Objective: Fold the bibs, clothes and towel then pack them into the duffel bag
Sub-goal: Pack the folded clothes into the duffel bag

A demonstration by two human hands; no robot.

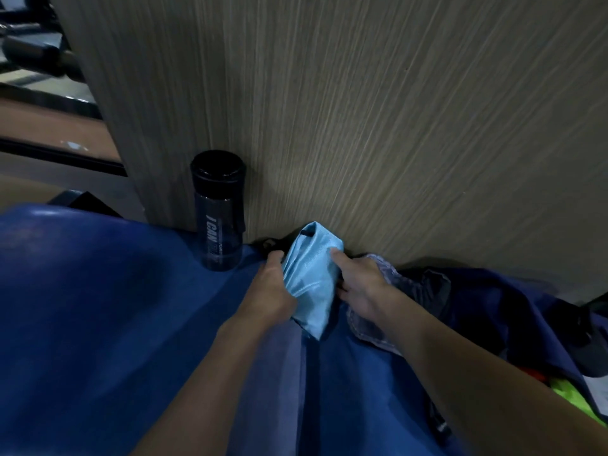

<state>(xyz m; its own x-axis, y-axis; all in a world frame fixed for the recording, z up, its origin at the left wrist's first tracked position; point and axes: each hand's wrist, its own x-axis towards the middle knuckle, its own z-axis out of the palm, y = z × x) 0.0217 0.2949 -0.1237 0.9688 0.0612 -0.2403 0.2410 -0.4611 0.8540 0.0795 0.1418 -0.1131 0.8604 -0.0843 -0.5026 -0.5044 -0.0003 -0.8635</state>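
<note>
Light-blue cloth [309,274] clamped in left grip [273,287] and right grip [358,287], black bottle [218,212] (reads "I CAN")

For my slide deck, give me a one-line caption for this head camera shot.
Left hand and right hand grip a light-blue cloth above a blue surface, dark water bottle standing nearby.

Dark bottle [218,212] upright beside wood-grain panel [394,126]; blue, perhaps padded, surface [98,291].
</note>
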